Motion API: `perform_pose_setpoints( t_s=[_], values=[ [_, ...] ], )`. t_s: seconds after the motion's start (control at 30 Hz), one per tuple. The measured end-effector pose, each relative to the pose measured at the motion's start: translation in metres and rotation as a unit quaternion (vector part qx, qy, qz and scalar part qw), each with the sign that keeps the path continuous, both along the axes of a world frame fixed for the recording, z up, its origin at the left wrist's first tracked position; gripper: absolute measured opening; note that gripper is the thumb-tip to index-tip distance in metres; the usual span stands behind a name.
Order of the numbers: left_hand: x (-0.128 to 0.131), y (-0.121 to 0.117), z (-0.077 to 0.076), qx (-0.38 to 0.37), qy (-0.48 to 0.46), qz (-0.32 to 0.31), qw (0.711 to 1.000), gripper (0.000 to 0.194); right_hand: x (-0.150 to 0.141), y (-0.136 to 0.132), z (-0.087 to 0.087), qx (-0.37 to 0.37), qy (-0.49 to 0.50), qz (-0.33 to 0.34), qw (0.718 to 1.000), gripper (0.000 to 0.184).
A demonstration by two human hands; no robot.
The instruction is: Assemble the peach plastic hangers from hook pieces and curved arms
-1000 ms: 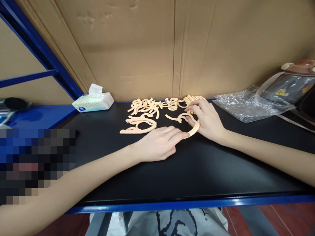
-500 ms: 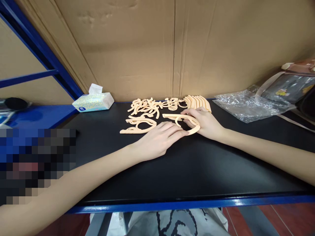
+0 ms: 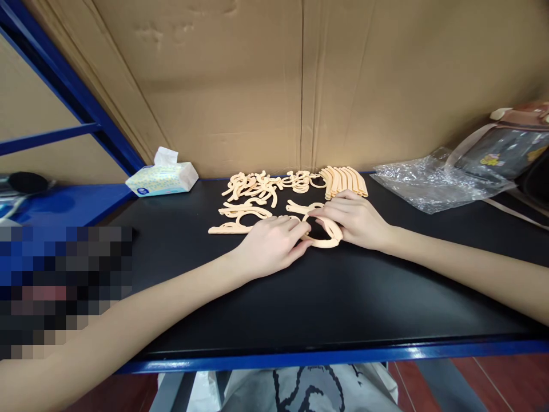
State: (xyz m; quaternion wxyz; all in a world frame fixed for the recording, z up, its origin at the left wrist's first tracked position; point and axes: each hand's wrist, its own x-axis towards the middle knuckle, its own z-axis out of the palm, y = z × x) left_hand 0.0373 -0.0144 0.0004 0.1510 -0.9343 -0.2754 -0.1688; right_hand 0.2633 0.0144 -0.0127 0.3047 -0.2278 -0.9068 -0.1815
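Frame point(image 3: 326, 244): between the two hands, low over the counter point(image 3: 343, 303); cannot tell how much rests on it. Pale, slim, curved bars meeting in a rounded right end.
Left hand point(image 3: 274, 243): grip closed, pinching the left part of the lower curve between thumb and fingers.
Right hand point(image 3: 360, 220): grip closed on the rounded right end; thumb contact partly hidden.
Weight: probably light, judging by thin bars.
Stiffness: probably stiff plastic, with slight give along the long curves; likely to swing at any joint rather than bend.
Surface: smooth-looking, so perhaps a little slippery under fingertips.
Fragility: moderate at a guess; thin tips and joint most likely to crack under twisting.
Best hold: broad outer curve near the rounded end, with a second light pinch on the lower bar; avoid prying at the tips.
Folded frame point(image 3: 223, 229): flat on the counter, just left of the left hand.
Small hooks point(image 3: 257, 186): loose heap behind, easily tangled.
Curved bars point(image 3: 347, 180): close row behind the right hand.
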Motion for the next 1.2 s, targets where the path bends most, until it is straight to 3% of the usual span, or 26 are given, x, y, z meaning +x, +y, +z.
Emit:
perform_pose_setpoints(
  t_s=[0.3, 0.63, 1.2],
  values=[
    [0.000, 0.002, -0.001, -0.057, -0.059, 0.054, 0.995, 0.025, -0.003, -0.010, 0.009, 0.143, -0.105, 0.055, 0.983, 0.021],
    [-0.001, 0.009, -0.004, -0.234, -0.181, 0.085, 0.951, 0.005, -0.003, -0.014, 0.008, 0.181, -0.108, 0.080, 0.974, 0.012],
    [-0.001, 0.007, -0.004, -0.226, -0.182, 0.067, 0.955, 0.010, -0.001, -0.015, 0.003, 0.184, -0.113, 0.104, 0.971, 0.023]
  ],
)
